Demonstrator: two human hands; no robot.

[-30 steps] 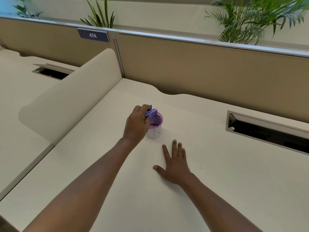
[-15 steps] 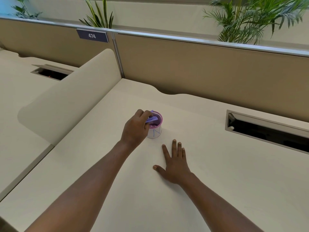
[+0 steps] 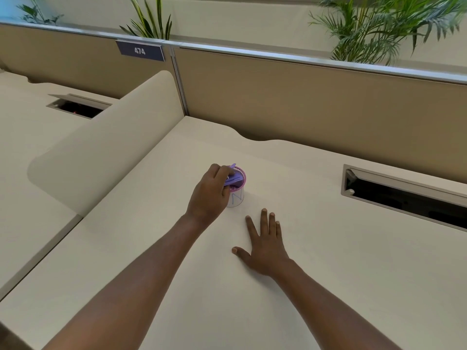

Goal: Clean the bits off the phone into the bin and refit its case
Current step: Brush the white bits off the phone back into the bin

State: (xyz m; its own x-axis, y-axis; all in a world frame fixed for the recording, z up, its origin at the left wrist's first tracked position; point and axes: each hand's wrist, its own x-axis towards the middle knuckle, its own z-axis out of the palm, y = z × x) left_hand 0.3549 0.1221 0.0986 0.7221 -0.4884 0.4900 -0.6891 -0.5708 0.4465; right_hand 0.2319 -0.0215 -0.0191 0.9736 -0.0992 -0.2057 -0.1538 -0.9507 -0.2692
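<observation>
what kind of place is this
Most likely an open-plan office with shared workstations. A tan partition divides the cream desks, a numbered plate reading 474 marks the seat, and a cable hatch is set into the desk. Potted plants stand behind.

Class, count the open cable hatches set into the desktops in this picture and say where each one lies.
2. One cable hatch sits at the right of the near desk; the other hatch is in the neighbouring desk at far left. Others may lie out of view.
</observation>
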